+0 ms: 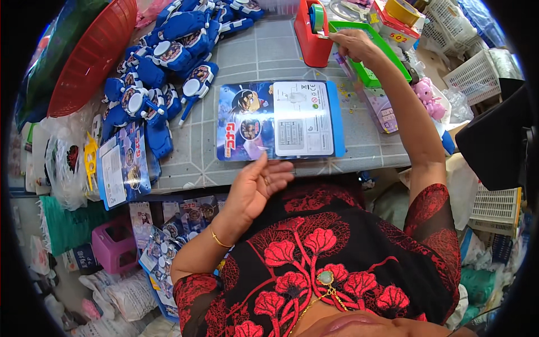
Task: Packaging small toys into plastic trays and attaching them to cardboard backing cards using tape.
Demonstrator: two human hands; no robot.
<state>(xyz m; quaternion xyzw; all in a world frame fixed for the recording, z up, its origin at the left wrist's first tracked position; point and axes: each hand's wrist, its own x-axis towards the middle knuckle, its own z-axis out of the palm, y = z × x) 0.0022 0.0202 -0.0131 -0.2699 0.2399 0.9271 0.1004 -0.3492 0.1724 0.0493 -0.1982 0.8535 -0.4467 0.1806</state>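
One card (pixel 246 121) lies flat on my grey worktop (pixel 266 56), close to the middle of the near edge. It is wider than it is deep. Its long side runs left to right, about in line with that near edge. The dark blue picture half is on the left and the white half is on the right, with a blue strip showing past the right side.

My left hand (pixel 255 188) is loose, with nothing in it. Its thumb points up at the card's near side, but I can't tell if it touches.

My right hand (pixel 356 46) is up by the far edge, fingers bent at the front tip of one red tape holder (pixel 315 53). That has one green roll (pixel 317 18) in it. I can't tell if I'm grasping any tape.

One green tray (pixel 379 78) sits toward the right edge, with one pink toy (pixel 428 100) nearer the corner.

A big heap of blue toys (pixel 168 53) fills the far left corner, too jumbled to count. Below it, more cards (pixel 129 160) overlap at the near left corner.
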